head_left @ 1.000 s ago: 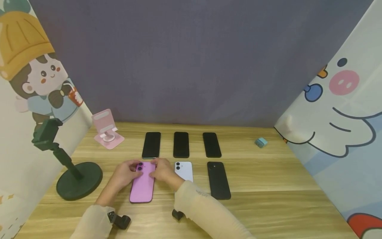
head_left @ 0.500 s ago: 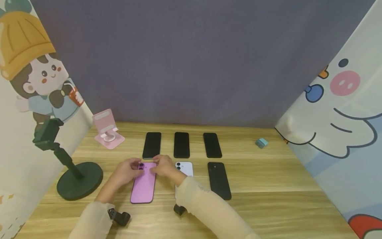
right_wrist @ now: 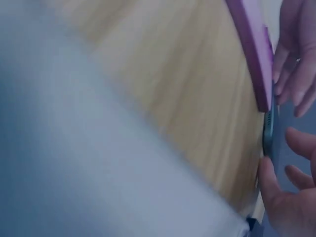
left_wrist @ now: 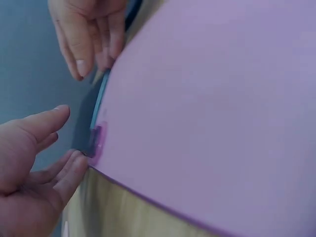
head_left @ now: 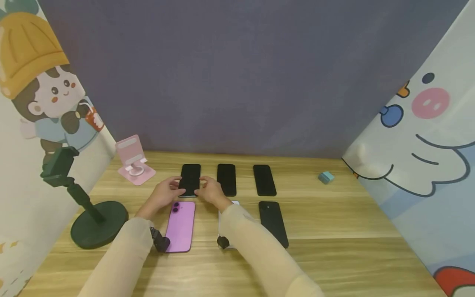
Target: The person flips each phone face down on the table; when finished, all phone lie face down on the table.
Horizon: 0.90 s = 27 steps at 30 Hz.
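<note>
A black phone (head_left: 190, 180) lies screen up at the left end of the back row. My left hand (head_left: 163, 194) is at its left edge, thumb apart from the fingers; in the left wrist view the fingertips of this left hand (left_wrist: 29, 168) are close to the phone's edge. My right hand (head_left: 212, 191) is at the right edge, and in the right wrist view a finger of the right hand (right_wrist: 291, 192) reaches the phone's side. Whether either hand presses on it is unclear. A pink phone (head_left: 180, 227) lies back up just in front of the hands.
Two more black phones (head_left: 226, 180) (head_left: 264, 180) continue the back row. In front lie a white phone (head_left: 235, 203), mostly hidden by the right sleeve, and a black phone (head_left: 273, 224) back up. A green stand (head_left: 98, 225), pink stand (head_left: 136, 175) and small blue block (head_left: 326, 177) surround them.
Both hands have left the top corners of the pink phone and moved away from me to the sides of the black phone behind it. The phones look unmoved.
</note>
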{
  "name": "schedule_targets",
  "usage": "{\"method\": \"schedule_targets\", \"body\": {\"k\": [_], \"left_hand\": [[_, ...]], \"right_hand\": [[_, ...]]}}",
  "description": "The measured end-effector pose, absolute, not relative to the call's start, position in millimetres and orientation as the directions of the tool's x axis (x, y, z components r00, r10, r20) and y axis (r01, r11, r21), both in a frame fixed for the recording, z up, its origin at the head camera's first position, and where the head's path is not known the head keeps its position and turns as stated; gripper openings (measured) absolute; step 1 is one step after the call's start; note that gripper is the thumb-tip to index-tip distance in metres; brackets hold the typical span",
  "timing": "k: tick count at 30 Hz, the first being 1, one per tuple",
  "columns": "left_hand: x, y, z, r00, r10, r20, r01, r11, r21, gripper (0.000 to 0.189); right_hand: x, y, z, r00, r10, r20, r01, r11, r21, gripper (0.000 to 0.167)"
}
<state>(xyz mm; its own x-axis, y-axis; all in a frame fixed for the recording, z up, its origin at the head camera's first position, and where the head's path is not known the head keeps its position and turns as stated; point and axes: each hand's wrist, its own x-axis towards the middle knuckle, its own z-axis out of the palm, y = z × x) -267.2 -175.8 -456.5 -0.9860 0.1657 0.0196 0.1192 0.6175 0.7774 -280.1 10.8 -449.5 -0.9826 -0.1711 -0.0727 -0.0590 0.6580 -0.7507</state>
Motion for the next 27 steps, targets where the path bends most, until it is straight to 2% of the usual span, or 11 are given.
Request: {"method": "schedule_targets", "body": {"k": [4,11,19,23,27], "left_hand": [[-271,-178,-463,-0.986,0.161,0.037,0.132,0.632,0.763,0.054],[-272,-180,-466,-0.984,0.175,0.025,0.135,0.654,0.745,0.044],[-272,-180,-464,-0.985,0.17,-0.015,0.102,0.654,0.749,0.044],[-273,-179,-464,-0.986,0.166,-0.019,0.095,0.65,0.754,0.045],[-274,-177,-464,-0.985,0.172,-0.018,0.1,0.656,0.748,0.045]], "right_hand": [[-284,3,-452,-0.98,-0.184,-0.077,-0.066,0.662,-0.746,0.054],[-282,-6,-450,-0.994,-0.035,-0.105,0.06,0.627,-0.777,0.042],[-283,-6,-450,-0.992,-0.019,-0.121,0.086,0.593,-0.8,0.044],[-284,-3,-453,-0.988,-0.026,-0.151,0.119,0.489,-0.864,0.045],[-285,-1,-456,-0.979,-0.064,-0.193,0.166,0.296,-0.941,0.046]]}}
